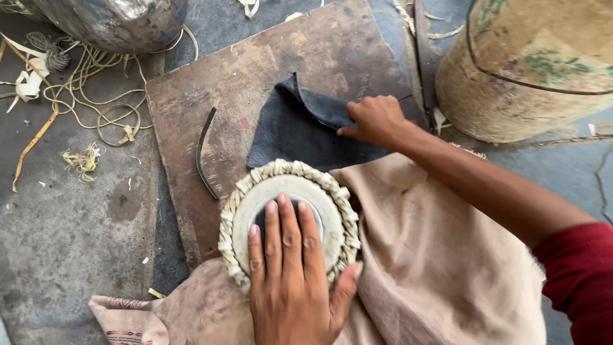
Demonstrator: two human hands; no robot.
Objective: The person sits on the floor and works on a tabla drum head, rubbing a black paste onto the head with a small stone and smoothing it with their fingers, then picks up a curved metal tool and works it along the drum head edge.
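Note:
My left hand [295, 276] lies flat, fingers together, on a round drum head [255, 204] with a pale skin, a dark centre patch and a braided straw-coloured rim. The drum rests on a beige cloth [434, 268] over my lap. My right hand [375, 119] reaches forward and pinches the folded edge of a dark grey piece of leather [290, 131] that lies on a worn wooden board [249, 70], just beyond the drum.
A thin curved dark strip [203, 152] lies on the board's left part. Yellowish cord and scraps [96, 96] litter the grey floor at left. A metal vessel [115, 22] stands at the top left, a large weathered drum-like container [530, 64] at the top right.

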